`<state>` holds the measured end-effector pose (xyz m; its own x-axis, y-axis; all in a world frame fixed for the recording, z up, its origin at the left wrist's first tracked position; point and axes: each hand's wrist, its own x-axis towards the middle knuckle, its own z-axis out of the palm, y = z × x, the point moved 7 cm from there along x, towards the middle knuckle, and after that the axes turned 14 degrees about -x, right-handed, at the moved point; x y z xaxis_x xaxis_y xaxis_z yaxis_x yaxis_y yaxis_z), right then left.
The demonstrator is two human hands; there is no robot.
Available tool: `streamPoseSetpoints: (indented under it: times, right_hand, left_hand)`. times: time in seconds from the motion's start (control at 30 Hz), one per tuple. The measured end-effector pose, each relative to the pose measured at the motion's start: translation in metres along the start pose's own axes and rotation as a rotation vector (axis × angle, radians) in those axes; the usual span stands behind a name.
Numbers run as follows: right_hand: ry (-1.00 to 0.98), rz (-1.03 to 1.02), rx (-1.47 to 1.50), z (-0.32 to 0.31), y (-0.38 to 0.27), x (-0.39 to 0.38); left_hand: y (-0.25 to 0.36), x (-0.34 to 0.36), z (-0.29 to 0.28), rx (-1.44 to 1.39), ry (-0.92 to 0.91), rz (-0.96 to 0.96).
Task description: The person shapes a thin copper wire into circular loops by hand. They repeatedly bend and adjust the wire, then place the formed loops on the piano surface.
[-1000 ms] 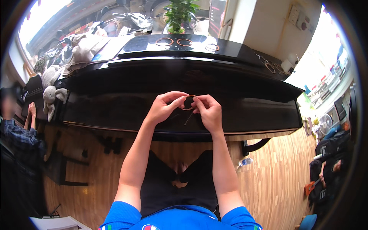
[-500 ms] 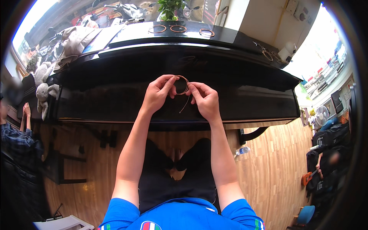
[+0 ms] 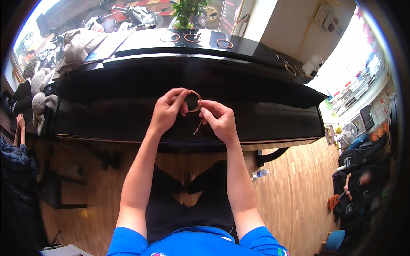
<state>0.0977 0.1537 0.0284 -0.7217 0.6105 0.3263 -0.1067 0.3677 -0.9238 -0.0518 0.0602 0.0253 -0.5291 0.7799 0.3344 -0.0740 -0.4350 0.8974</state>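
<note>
A thin copper-coloured guitar string (image 3: 198, 96), wound into a small coil, is held up between my two hands over a black upright piano (image 3: 265, 121). My left hand (image 3: 166, 112) pinches the coil's upper left side between thumb and fingers. On the other side, my right hand (image 3: 220, 120) grips the coil with thumb and fingertips. One loose end of the string hangs below the ring, and its tip looks pale. Three similar coils lie on top of the piano, among them a coil at the right (image 3: 224, 47).
A potted plant (image 3: 184, 15), a grey cloth (image 3: 81, 45) and more loose coils (image 3: 292, 70) are along the piano top. A plush rabbit (image 3: 39, 102) rests at its left end. A water bottle (image 3: 260, 173) lies on the wooden floor. Other people sit at far left and right.
My hands and the coil appear slightly lower and further left in the picture, as the whole view has shifted. Both hands keep their pinch; the loose end still hangs down.
</note>
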Motion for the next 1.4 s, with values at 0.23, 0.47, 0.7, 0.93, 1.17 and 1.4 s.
streamPoseSetpoints:
  times: [0.23, 0.47, 0.7, 0.93, 1.17, 1.4]
  right_hand:
    - [0.025, -0.025, -0.252, 0.0, 0.005, 0.001]
    - [0.055, -0.044, -0.067, -0.003, 0.004, 0.002]
    - [0.076, -0.056, -0.146, -0.006, 0.004, 0.002]
    - [0.118, -0.09, -0.155, -0.007, 0.009, 0.003]
    - [0.122, -0.13, -0.052, -0.008, -0.002, 0.003]
    - [0.163, -0.177, -0.179, -0.011, -0.008, 0.0]
  left_hand:
    - [0.001, 0.003, -0.007, -0.1, 0.023, 0.094]
    - [0.002, 0.001, 0.003, -0.038, -0.117, 0.054]
    - [0.003, -0.004, 0.019, -0.017, -0.264, -0.008]
    - [0.004, -0.006, 0.019, 0.153, -0.204, -0.041]
    - [0.001, -0.002, 0.025, 0.149, -0.185, -0.09]
    - [-0.001, -0.006, 0.031, 0.217, -0.224, -0.056]
